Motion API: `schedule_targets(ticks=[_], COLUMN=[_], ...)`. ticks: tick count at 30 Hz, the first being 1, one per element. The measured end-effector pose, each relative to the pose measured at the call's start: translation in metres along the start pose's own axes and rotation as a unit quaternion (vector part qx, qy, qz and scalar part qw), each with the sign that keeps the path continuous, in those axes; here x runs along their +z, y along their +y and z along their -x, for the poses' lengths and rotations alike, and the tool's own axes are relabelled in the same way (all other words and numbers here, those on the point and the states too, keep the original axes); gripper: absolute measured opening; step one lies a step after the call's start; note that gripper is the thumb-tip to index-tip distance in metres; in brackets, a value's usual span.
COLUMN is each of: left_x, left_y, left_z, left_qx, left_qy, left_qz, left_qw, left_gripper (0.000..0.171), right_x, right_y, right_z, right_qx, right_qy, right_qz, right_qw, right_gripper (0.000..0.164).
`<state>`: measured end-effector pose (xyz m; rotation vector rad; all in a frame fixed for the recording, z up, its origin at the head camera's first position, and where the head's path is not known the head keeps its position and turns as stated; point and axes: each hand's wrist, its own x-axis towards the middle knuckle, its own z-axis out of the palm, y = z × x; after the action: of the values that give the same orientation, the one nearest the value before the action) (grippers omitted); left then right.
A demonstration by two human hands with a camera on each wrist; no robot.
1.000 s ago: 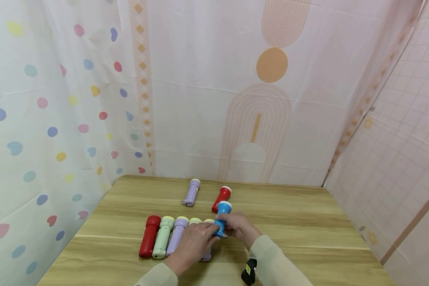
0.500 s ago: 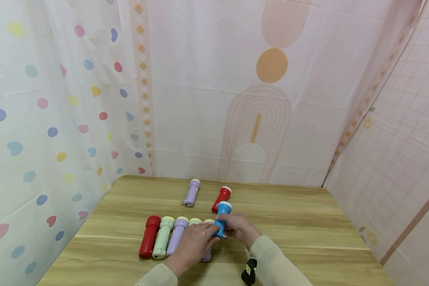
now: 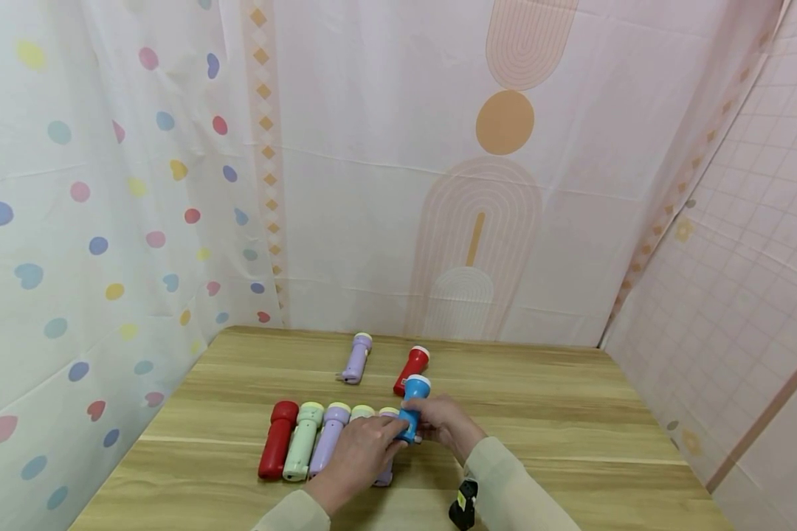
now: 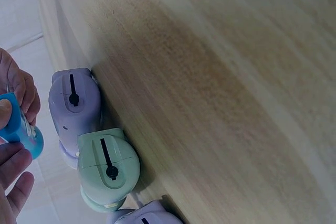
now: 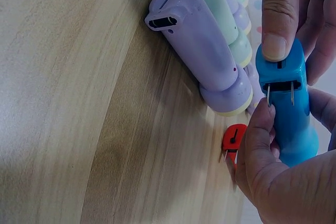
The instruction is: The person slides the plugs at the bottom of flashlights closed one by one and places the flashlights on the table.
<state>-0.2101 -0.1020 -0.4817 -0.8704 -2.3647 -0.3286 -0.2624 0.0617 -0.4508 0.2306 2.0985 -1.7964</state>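
A blue flashlight [image 3: 416,389] with a white head rim is held between both hands, above the right end of a row of flashlights. My left hand [image 3: 360,451] grips its tail end; the right wrist view shows that thumb [image 5: 275,45] on the tail beside a black slot. My right hand [image 3: 453,424] holds the body, a fingertip against one of two metal plug prongs [image 5: 292,94] that stick out near the tail. Closest below is a lilac flashlight [image 5: 202,40], beside a pale green flashlight [image 4: 108,163].
The row also has a dark red flashlight [image 3: 279,440], a pale green one [image 3: 303,442] and a lilac one [image 3: 330,435]. Farther back lie another lilac flashlight [image 3: 356,359] and a red flashlight [image 3: 412,369], its prongs out. Patterned curtains [image 3: 372,184] border the wooden table [image 3: 571,413].
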Motion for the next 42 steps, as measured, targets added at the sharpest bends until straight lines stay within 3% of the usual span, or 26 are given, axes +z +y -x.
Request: schedule_targets(ticks=[8, 27, 42], left_x=[0.0015, 0.0023, 0.0041], left_y=[-0.0002, -0.0004, -0.0013], left_z=[0.0008, 0.001, 0.0035], left_qx=[0.009, 0.004, 0.022], left_qy=[0.013, -0.002, 0.014], left_qz=[0.001, -0.011, -0.008], left_qw=[0.9999, 0.9999, 0.9996], left_gripper=[0.027, 0.028, 0.032], right_x=[-0.0011, -0.0033, -0.0039], right_y=[-0.0001, -0.0012, -0.0002], right_z=[0.0002, 0.0002, -0.0018], right_qx=[0.0, -0.004, -0.003], right_qy=[-0.003, -0.004, -0.002], right_qz=[-0.001, 0.008, 0.017], right_qw=[1.0, 1.0, 1.0], right_gripper=[0.038, 0.037, 0.032])
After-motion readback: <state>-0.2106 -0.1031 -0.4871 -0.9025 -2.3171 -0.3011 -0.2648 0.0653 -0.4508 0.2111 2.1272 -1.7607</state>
